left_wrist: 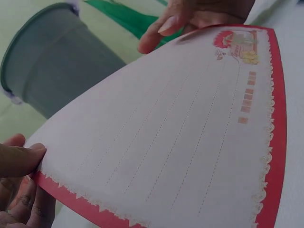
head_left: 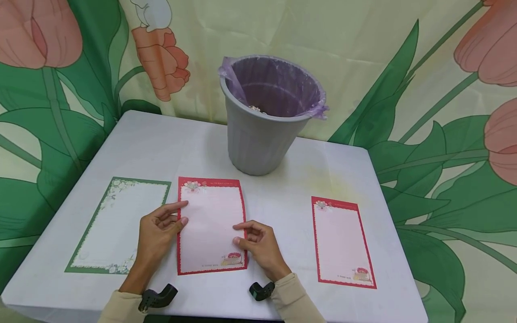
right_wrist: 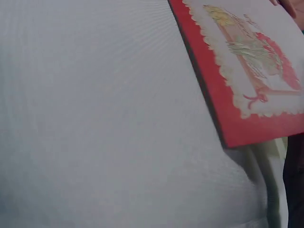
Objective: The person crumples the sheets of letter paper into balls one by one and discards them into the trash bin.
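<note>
Both hands hold a red-bordered sheet [head_left: 210, 224] up at the front middle of the table, its printed side facing up. At its left edge the left hand [head_left: 158, 231] pinches it between thumb and fingers; the left wrist view shows this grip on the sheet [left_wrist: 156, 128] by the left hand [left_wrist: 21, 185]. The right hand [head_left: 260, 246] pinches the right edge, lower down. In the right wrist view the sheet's corner [right_wrist: 266, 71] with a printed picture shows above the table, and most of that hand is out of frame.
A green-bordered sheet [head_left: 117, 224] lies flat at the left, partly behind the left forearm. Another red-bordered sheet [head_left: 341, 242] lies at the right. A grey bin [head_left: 258, 139] with a purple liner [head_left: 282, 89] stands at the back of the white table [head_left: 169, 143].
</note>
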Motion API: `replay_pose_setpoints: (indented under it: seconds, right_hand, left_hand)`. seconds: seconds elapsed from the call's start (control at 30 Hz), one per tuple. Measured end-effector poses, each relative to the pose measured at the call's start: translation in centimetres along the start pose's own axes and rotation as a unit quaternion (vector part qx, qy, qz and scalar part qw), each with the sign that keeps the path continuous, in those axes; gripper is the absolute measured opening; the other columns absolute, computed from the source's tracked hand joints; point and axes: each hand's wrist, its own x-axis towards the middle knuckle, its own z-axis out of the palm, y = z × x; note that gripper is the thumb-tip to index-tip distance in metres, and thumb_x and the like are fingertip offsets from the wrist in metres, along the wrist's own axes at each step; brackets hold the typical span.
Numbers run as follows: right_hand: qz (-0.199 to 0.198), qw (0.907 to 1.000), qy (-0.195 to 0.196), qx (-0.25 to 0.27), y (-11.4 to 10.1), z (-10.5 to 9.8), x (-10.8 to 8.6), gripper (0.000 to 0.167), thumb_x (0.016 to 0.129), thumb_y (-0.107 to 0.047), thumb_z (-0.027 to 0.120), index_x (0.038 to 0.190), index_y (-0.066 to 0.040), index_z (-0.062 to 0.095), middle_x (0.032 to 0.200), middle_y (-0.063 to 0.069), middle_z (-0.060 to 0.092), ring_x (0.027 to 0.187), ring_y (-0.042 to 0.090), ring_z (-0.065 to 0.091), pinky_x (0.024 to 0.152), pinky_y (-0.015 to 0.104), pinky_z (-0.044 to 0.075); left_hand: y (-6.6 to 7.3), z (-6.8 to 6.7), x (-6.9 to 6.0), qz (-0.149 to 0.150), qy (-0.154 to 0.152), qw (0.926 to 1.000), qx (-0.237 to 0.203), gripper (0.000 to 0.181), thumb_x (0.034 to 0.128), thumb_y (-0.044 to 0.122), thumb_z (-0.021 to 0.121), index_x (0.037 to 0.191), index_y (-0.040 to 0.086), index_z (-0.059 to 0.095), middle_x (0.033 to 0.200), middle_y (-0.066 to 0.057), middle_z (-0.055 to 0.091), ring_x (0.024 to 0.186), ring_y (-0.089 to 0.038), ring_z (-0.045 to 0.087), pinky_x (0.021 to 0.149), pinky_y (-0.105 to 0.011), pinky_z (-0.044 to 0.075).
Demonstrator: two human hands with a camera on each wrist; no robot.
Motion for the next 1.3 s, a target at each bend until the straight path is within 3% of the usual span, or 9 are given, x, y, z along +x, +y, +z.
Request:
replay_pose_setpoints:
  seconds: [0.13,0.23,0.4,0.5,0.8,1.0,1.13,1.3]
  right_hand:
    - [-0.004,0.9997,-0.024,0.002,0.2,-0.2,-0.2,0.032,0.092,-0.008,0.084,0.122,-0.005,0.075,0.102,0.019,0.075,0.082,0.012,0.072,0.077,0.026,0.063]
    - [-0.020,0.9993,-0.026,-0.018,0.3,-0.5,-0.4,0.028,0.092,-0.007,0.083,0.118,-0.005,0.076,0.094,0.015,0.074,0.075,0.009,0.065,0.072,0.021,0.058]
    - [-0.053,0.9966,-0.036,-0.051,0.0,-1.3,-0.6,0.022,0.093,-0.007,0.083,0.114,-0.009,0.079,0.105,0.014,0.076,0.080,0.010,0.061,0.074,0.017,0.055]
    - [-0.066,0.9957,-0.039,-0.053,-0.3,-1.6,-0.7,0.022,0.094,-0.007,0.081,0.116,-0.009,0.078,0.113,0.017,0.075,0.086,0.013,0.062,0.078,0.018,0.056]
    - [-0.046,0.9973,-0.038,-0.043,-0.4,-1.9,-0.8,0.024,0.094,-0.010,0.082,0.118,-0.009,0.078,0.118,0.016,0.074,0.092,0.016,0.070,0.082,0.023,0.061]
    - [-0.030,0.9949,-0.076,-0.059,-0.3,-2.2,-1.1,0.025,0.091,-0.010,0.085,0.115,-0.010,0.080,0.111,0.017,0.078,0.083,0.014,0.072,0.075,0.021,0.059]
    - [-0.057,0.9930,-0.080,-0.065,-0.3,-2.4,-1.3,0.023,0.090,-0.009,0.086,0.112,-0.009,0.081,0.104,0.019,0.079,0.076,0.010,0.069,0.069,0.017,0.054]
    - [-0.106,0.9920,-0.046,-0.051,-0.8,-2.3,-1.2,0.020,0.090,-0.007,0.086,0.109,-0.008,0.082,0.101,0.018,0.078,0.077,0.009,0.066,0.068,0.017,0.051]
  left_hand:
    - [0.2,0.3,-0.1,-0.012,-0.001,0.9999,-0.006,0.041,0.0953,0.006,0.080,0.136,0.008,0.071,0.115,0.000,0.078,0.084,-0.010,0.075,0.084,-0.016,0.061]
    - [0.5,0.4,-0.1,-0.013,-0.009,0.9999,-0.002,0.042,0.0964,0.010,0.079,0.137,0.008,0.070,0.123,-0.006,0.075,0.090,-0.006,0.074,0.086,-0.015,0.060]
    - [0.9,0.5,0.1,0.000,-0.019,0.9998,0.004,0.042,0.0972,0.013,0.079,0.137,0.007,0.070,0.140,-0.014,0.068,0.105,0.003,0.071,0.092,-0.012,0.056]
    - [0.9,0.6,0.2,0.003,-0.019,0.9998,0.007,0.041,0.0967,0.010,0.079,0.136,0.007,0.071,0.140,-0.014,0.068,0.103,0.002,0.071,0.091,-0.011,0.056]
    - [0.1,0.8,0.1,0.004,0.000,0.9990,0.044,0.040,0.0965,0.008,0.079,0.136,0.011,0.073,0.140,-0.009,0.068,0.096,0.002,0.072,0.086,-0.010,0.057]
    - [0.3,0.9,0.0,0.004,0.023,0.9989,0.040,0.039,0.0964,0.009,0.079,0.135,0.013,0.074,0.137,-0.010,0.072,0.097,0.003,0.073,0.088,-0.011,0.057]
    - [0.6,1.0,-0.2,-0.002,0.020,0.9993,0.032,0.038,0.0960,0.010,0.080,0.133,0.012,0.075,0.136,-0.012,0.072,0.099,0.005,0.072,0.088,-0.010,0.056]
    - [0.9,1.4,-0.6,0.003,-0.017,0.9998,0.011,0.036,0.0944,0.005,0.080,0.130,0.009,0.076,0.137,-0.013,0.070,0.104,-0.003,0.073,0.089,-0.010,0.056]
